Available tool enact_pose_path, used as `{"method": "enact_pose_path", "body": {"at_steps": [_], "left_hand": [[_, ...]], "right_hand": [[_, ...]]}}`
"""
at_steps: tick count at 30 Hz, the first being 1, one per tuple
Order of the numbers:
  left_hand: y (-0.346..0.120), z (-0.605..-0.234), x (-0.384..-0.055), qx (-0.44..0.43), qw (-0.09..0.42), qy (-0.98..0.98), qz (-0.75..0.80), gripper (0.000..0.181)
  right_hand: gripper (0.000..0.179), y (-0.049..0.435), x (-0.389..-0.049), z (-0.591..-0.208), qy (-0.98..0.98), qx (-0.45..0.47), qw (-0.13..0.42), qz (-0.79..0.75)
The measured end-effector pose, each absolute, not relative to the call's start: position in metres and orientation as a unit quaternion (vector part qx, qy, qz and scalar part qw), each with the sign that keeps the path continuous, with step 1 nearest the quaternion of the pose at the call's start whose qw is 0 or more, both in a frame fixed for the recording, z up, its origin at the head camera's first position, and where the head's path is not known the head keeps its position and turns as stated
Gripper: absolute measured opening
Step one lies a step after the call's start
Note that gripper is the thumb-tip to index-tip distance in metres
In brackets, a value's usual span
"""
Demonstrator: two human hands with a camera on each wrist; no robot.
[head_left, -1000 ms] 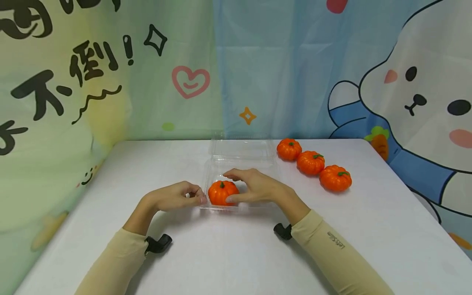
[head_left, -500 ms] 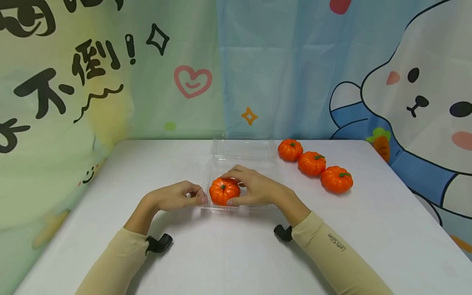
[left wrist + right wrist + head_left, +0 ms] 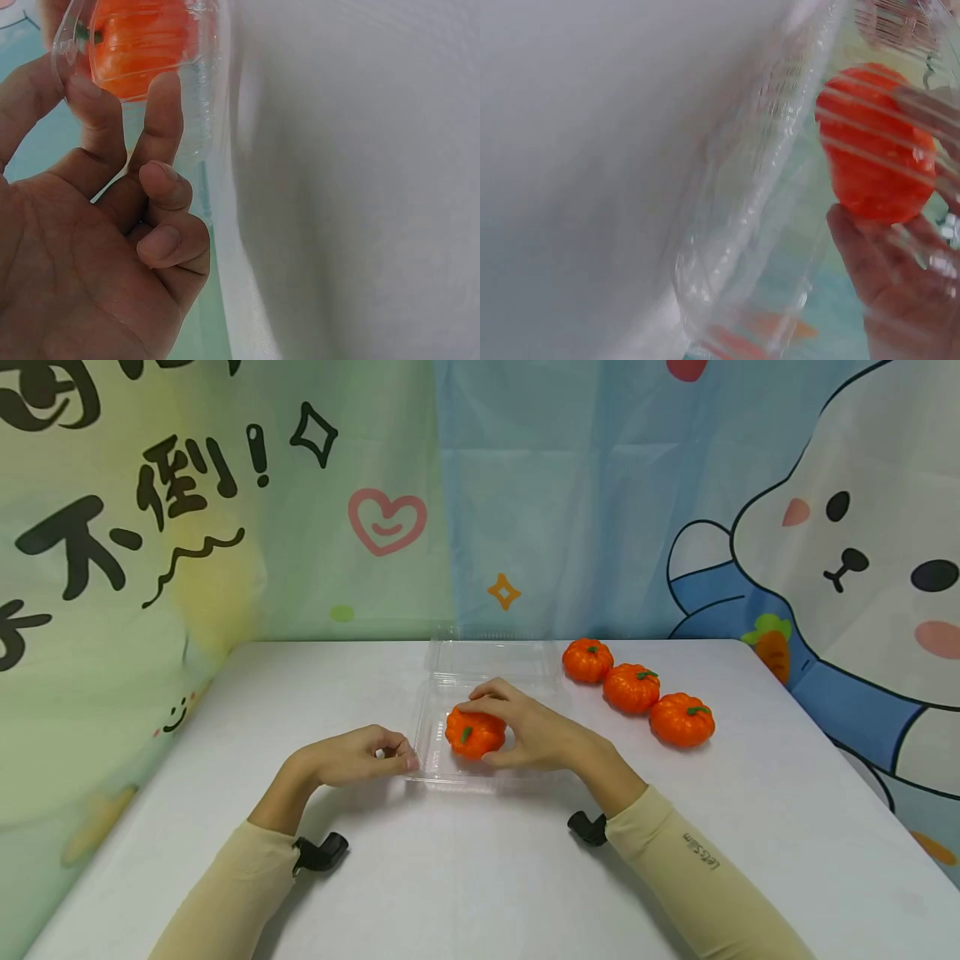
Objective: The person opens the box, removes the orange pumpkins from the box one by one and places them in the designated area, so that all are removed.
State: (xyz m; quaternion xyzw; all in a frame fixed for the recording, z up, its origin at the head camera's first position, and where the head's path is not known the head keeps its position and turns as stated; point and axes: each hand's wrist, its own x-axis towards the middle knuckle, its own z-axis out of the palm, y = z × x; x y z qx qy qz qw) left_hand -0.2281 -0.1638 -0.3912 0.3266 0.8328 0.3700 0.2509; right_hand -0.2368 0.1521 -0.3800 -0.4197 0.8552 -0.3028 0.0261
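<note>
A small orange pumpkin (image 3: pixel 472 735) with a green stem is over the base of a clear plastic clamshell box (image 3: pixel 431 777), which lies with its lid (image 3: pixel 491 662) folded back. My right hand (image 3: pixel 536 731) grips this pumpkin, thumb at its near side and fingers over the far side. In the right wrist view the held pumpkin (image 3: pixel 874 150) shows through the ribbed plastic wall. My left hand (image 3: pixel 356 756) pinches the box's near left corner. Seen from the left wrist, its fingers (image 3: pixel 165 112) bend up against the clear wall.
To the right of the lid, three more orange pumpkins stand in a slanting row: the back one (image 3: pixel 587 661), the middle one (image 3: pixel 632 688) and the front one (image 3: pixel 682 721). The white table (image 3: pixel 465 877) ends at a printed cloth backdrop (image 3: pixel 525 502).
The right hand has closed its fingers on the pumpkin and shifted it right and slightly up, tilting its stem toward the front. The left hand has stayed at the box corner.
</note>
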Motion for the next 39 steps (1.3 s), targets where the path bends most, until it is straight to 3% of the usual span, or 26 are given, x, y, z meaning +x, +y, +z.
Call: {"method": "enact_pose_path", "body": {"at_steps": [39], "left_hand": [[-0.166, -0.39, -0.226, 0.309, 0.255, 0.834, 0.379, 0.027]], "right_hand": [[0.068, 0.23, -0.226, -0.362, 0.878, -0.366, -0.096, -0.293]]}}
